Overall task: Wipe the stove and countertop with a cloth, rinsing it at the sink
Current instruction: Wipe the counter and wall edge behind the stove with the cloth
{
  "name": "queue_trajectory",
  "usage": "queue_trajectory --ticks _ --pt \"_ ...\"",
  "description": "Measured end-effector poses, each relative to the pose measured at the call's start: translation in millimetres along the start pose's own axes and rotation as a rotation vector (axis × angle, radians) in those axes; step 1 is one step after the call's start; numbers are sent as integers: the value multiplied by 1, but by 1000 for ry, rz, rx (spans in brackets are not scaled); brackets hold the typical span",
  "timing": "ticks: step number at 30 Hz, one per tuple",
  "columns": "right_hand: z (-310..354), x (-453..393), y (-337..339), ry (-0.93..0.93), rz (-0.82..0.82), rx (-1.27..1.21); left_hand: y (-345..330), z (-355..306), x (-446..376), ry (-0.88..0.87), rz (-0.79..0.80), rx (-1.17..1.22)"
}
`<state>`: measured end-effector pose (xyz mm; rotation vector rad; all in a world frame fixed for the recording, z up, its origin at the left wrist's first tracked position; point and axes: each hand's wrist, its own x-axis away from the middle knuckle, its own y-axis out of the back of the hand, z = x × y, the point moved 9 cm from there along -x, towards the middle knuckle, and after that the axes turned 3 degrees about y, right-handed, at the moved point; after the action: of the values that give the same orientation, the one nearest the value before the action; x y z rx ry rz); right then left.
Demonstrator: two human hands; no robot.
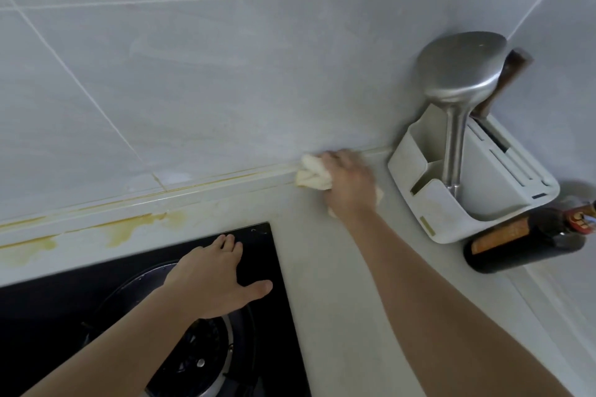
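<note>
Gripped a bunched pale cloth [312,175] under the right hand [348,185], fingers curled over it, at the counter's [338,284] back seam. Rested the left hand [214,277], fingers spread flat, on the black stove [277,255]. Risked, judging by closeness, knocking the utensil holder [477,184] and dark bottle [522,240] right of the fingers; left yellow stains [129,229] unwiped.

Pale grey wall tiles [225,74] with white grout meet in a corner, where a white utensil holder [467,184] and dark bottle [522,242] stand under soft light.
</note>
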<state>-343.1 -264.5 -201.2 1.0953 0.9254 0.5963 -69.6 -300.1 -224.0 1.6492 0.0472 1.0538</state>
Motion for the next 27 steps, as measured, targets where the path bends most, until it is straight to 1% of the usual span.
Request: queue_trajectory --ticks 2,4,6,7,10,12,13,15,17,18,22,25,27 --pt "-52 3 4 -190 22 0 0 -1 1 -5 -2 -4" --pt "-71 4 2 -278 46 -14 0 -1 -1 -10 -8 11" --pt "-39 1 -4 -230 33 -34 1 3 -2 -3 -23 16" --pt "-11 3 -10 -189 37 -62 0 4 -2 -1 -20 16" --pt "84 13 -26 -21 83 -213 -3 5 -1 2 -13 18" --pt "133 18 -31 101 118 -269 -4 6 0 6 -11 34" --pt "149 18 -30 155 123 -257 -4 7 0 10 -14 35" --pt "154 14 -25 219 111 -215 -3 8 1 17 -17 17" --pt "131 11 -21 207 105 -155 -2 6 1 15 -14 0" --pt "112 11 -17 163 98 -108 -1 4 2 10 -18 2" --pt "13 17 -2 -114 81 39 -1 1 1 -1 -30 14" --pt "-47 36 -2 -231 145 180 -4 3 0 -5 -40 19" --pt "-61 41 -9 -228 208 210 -6 2 0 -11 -36 18"
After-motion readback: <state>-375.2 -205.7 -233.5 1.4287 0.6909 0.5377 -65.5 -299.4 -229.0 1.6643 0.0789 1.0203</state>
